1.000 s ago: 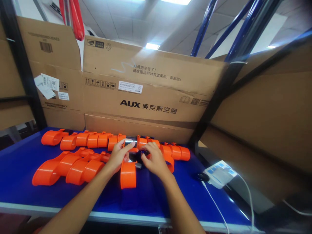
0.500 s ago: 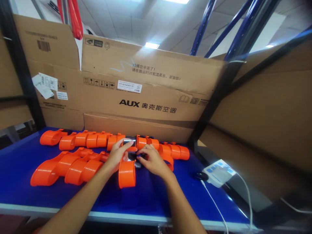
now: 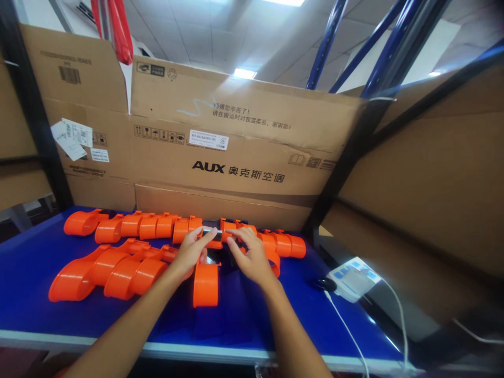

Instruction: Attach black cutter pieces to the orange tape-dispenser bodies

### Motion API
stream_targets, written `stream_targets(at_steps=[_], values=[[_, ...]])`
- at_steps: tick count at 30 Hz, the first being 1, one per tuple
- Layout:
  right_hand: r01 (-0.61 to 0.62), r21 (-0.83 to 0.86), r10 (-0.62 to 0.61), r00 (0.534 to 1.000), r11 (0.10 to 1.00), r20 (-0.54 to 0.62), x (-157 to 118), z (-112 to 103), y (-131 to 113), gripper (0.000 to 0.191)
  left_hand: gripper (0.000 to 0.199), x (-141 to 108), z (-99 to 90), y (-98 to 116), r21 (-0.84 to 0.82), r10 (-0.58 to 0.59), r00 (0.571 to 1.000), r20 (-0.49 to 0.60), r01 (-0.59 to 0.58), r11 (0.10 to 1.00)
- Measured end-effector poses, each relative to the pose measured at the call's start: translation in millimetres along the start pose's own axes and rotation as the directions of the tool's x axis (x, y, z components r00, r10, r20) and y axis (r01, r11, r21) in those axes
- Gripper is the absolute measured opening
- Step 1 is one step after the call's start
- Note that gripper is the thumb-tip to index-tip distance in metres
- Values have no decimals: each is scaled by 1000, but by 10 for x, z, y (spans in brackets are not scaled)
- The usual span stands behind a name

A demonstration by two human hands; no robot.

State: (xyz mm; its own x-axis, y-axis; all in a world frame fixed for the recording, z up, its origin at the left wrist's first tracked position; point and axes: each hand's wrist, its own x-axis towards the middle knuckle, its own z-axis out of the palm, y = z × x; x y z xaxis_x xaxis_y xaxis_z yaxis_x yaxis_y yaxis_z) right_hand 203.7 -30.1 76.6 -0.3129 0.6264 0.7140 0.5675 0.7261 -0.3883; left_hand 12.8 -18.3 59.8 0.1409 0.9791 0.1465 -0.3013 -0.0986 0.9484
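My left hand (image 3: 193, 253) is closed around a small dark piece with a silvery edge (image 3: 212, 234), its thumb lying along the top. Something orange shows just under that piece, partly covered by the fingers. My right hand (image 3: 251, 256) is just to the right, thumb and forefinger apart, fingertips near the end of the piece; nothing shows between them. Below my left hand is an orange ring-shaped part (image 3: 206, 286); whether it is joined to the held piece I cannot tell. Dark and whitish bits between the hands are too blurred to name.
Orange ring-shaped parts stand in a back row (image 3: 148, 228) and a front-left group (image 3: 73, 278) on the blue tabletop (image 3: 169, 325). At right lies a white device (image 3: 354, 278) with cables beside a black object (image 3: 326, 284). A cardboard panel (image 3: 165, 157) stands behind.
My right hand has drawn up from the dark bits below to the end of the held piece, and its fingers have spread. The left hand's piece has shifted slightly right and down.
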Motion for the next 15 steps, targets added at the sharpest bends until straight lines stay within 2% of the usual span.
stream_targets(at_steps=[2,4,8,15], values=[[23,34,-22,999,999,-32,1,-7,-44,28,49,-10,13,-9,7,9,1000,13,-9,1000],[43,53,-43,999,998,-13,-6,1,-70,31,49,-17,22,-18,11,17,1000,19,-18,1000],[44,40,-45,999,998,12,-17,36,-83,29,53,-16,22,-26,17,15,1000,2,-15,1000],[52,38,-51,999,998,-18,-10,39,-88,25,54,30,-26,-22,-29,-4,999,-47,2,1000]])
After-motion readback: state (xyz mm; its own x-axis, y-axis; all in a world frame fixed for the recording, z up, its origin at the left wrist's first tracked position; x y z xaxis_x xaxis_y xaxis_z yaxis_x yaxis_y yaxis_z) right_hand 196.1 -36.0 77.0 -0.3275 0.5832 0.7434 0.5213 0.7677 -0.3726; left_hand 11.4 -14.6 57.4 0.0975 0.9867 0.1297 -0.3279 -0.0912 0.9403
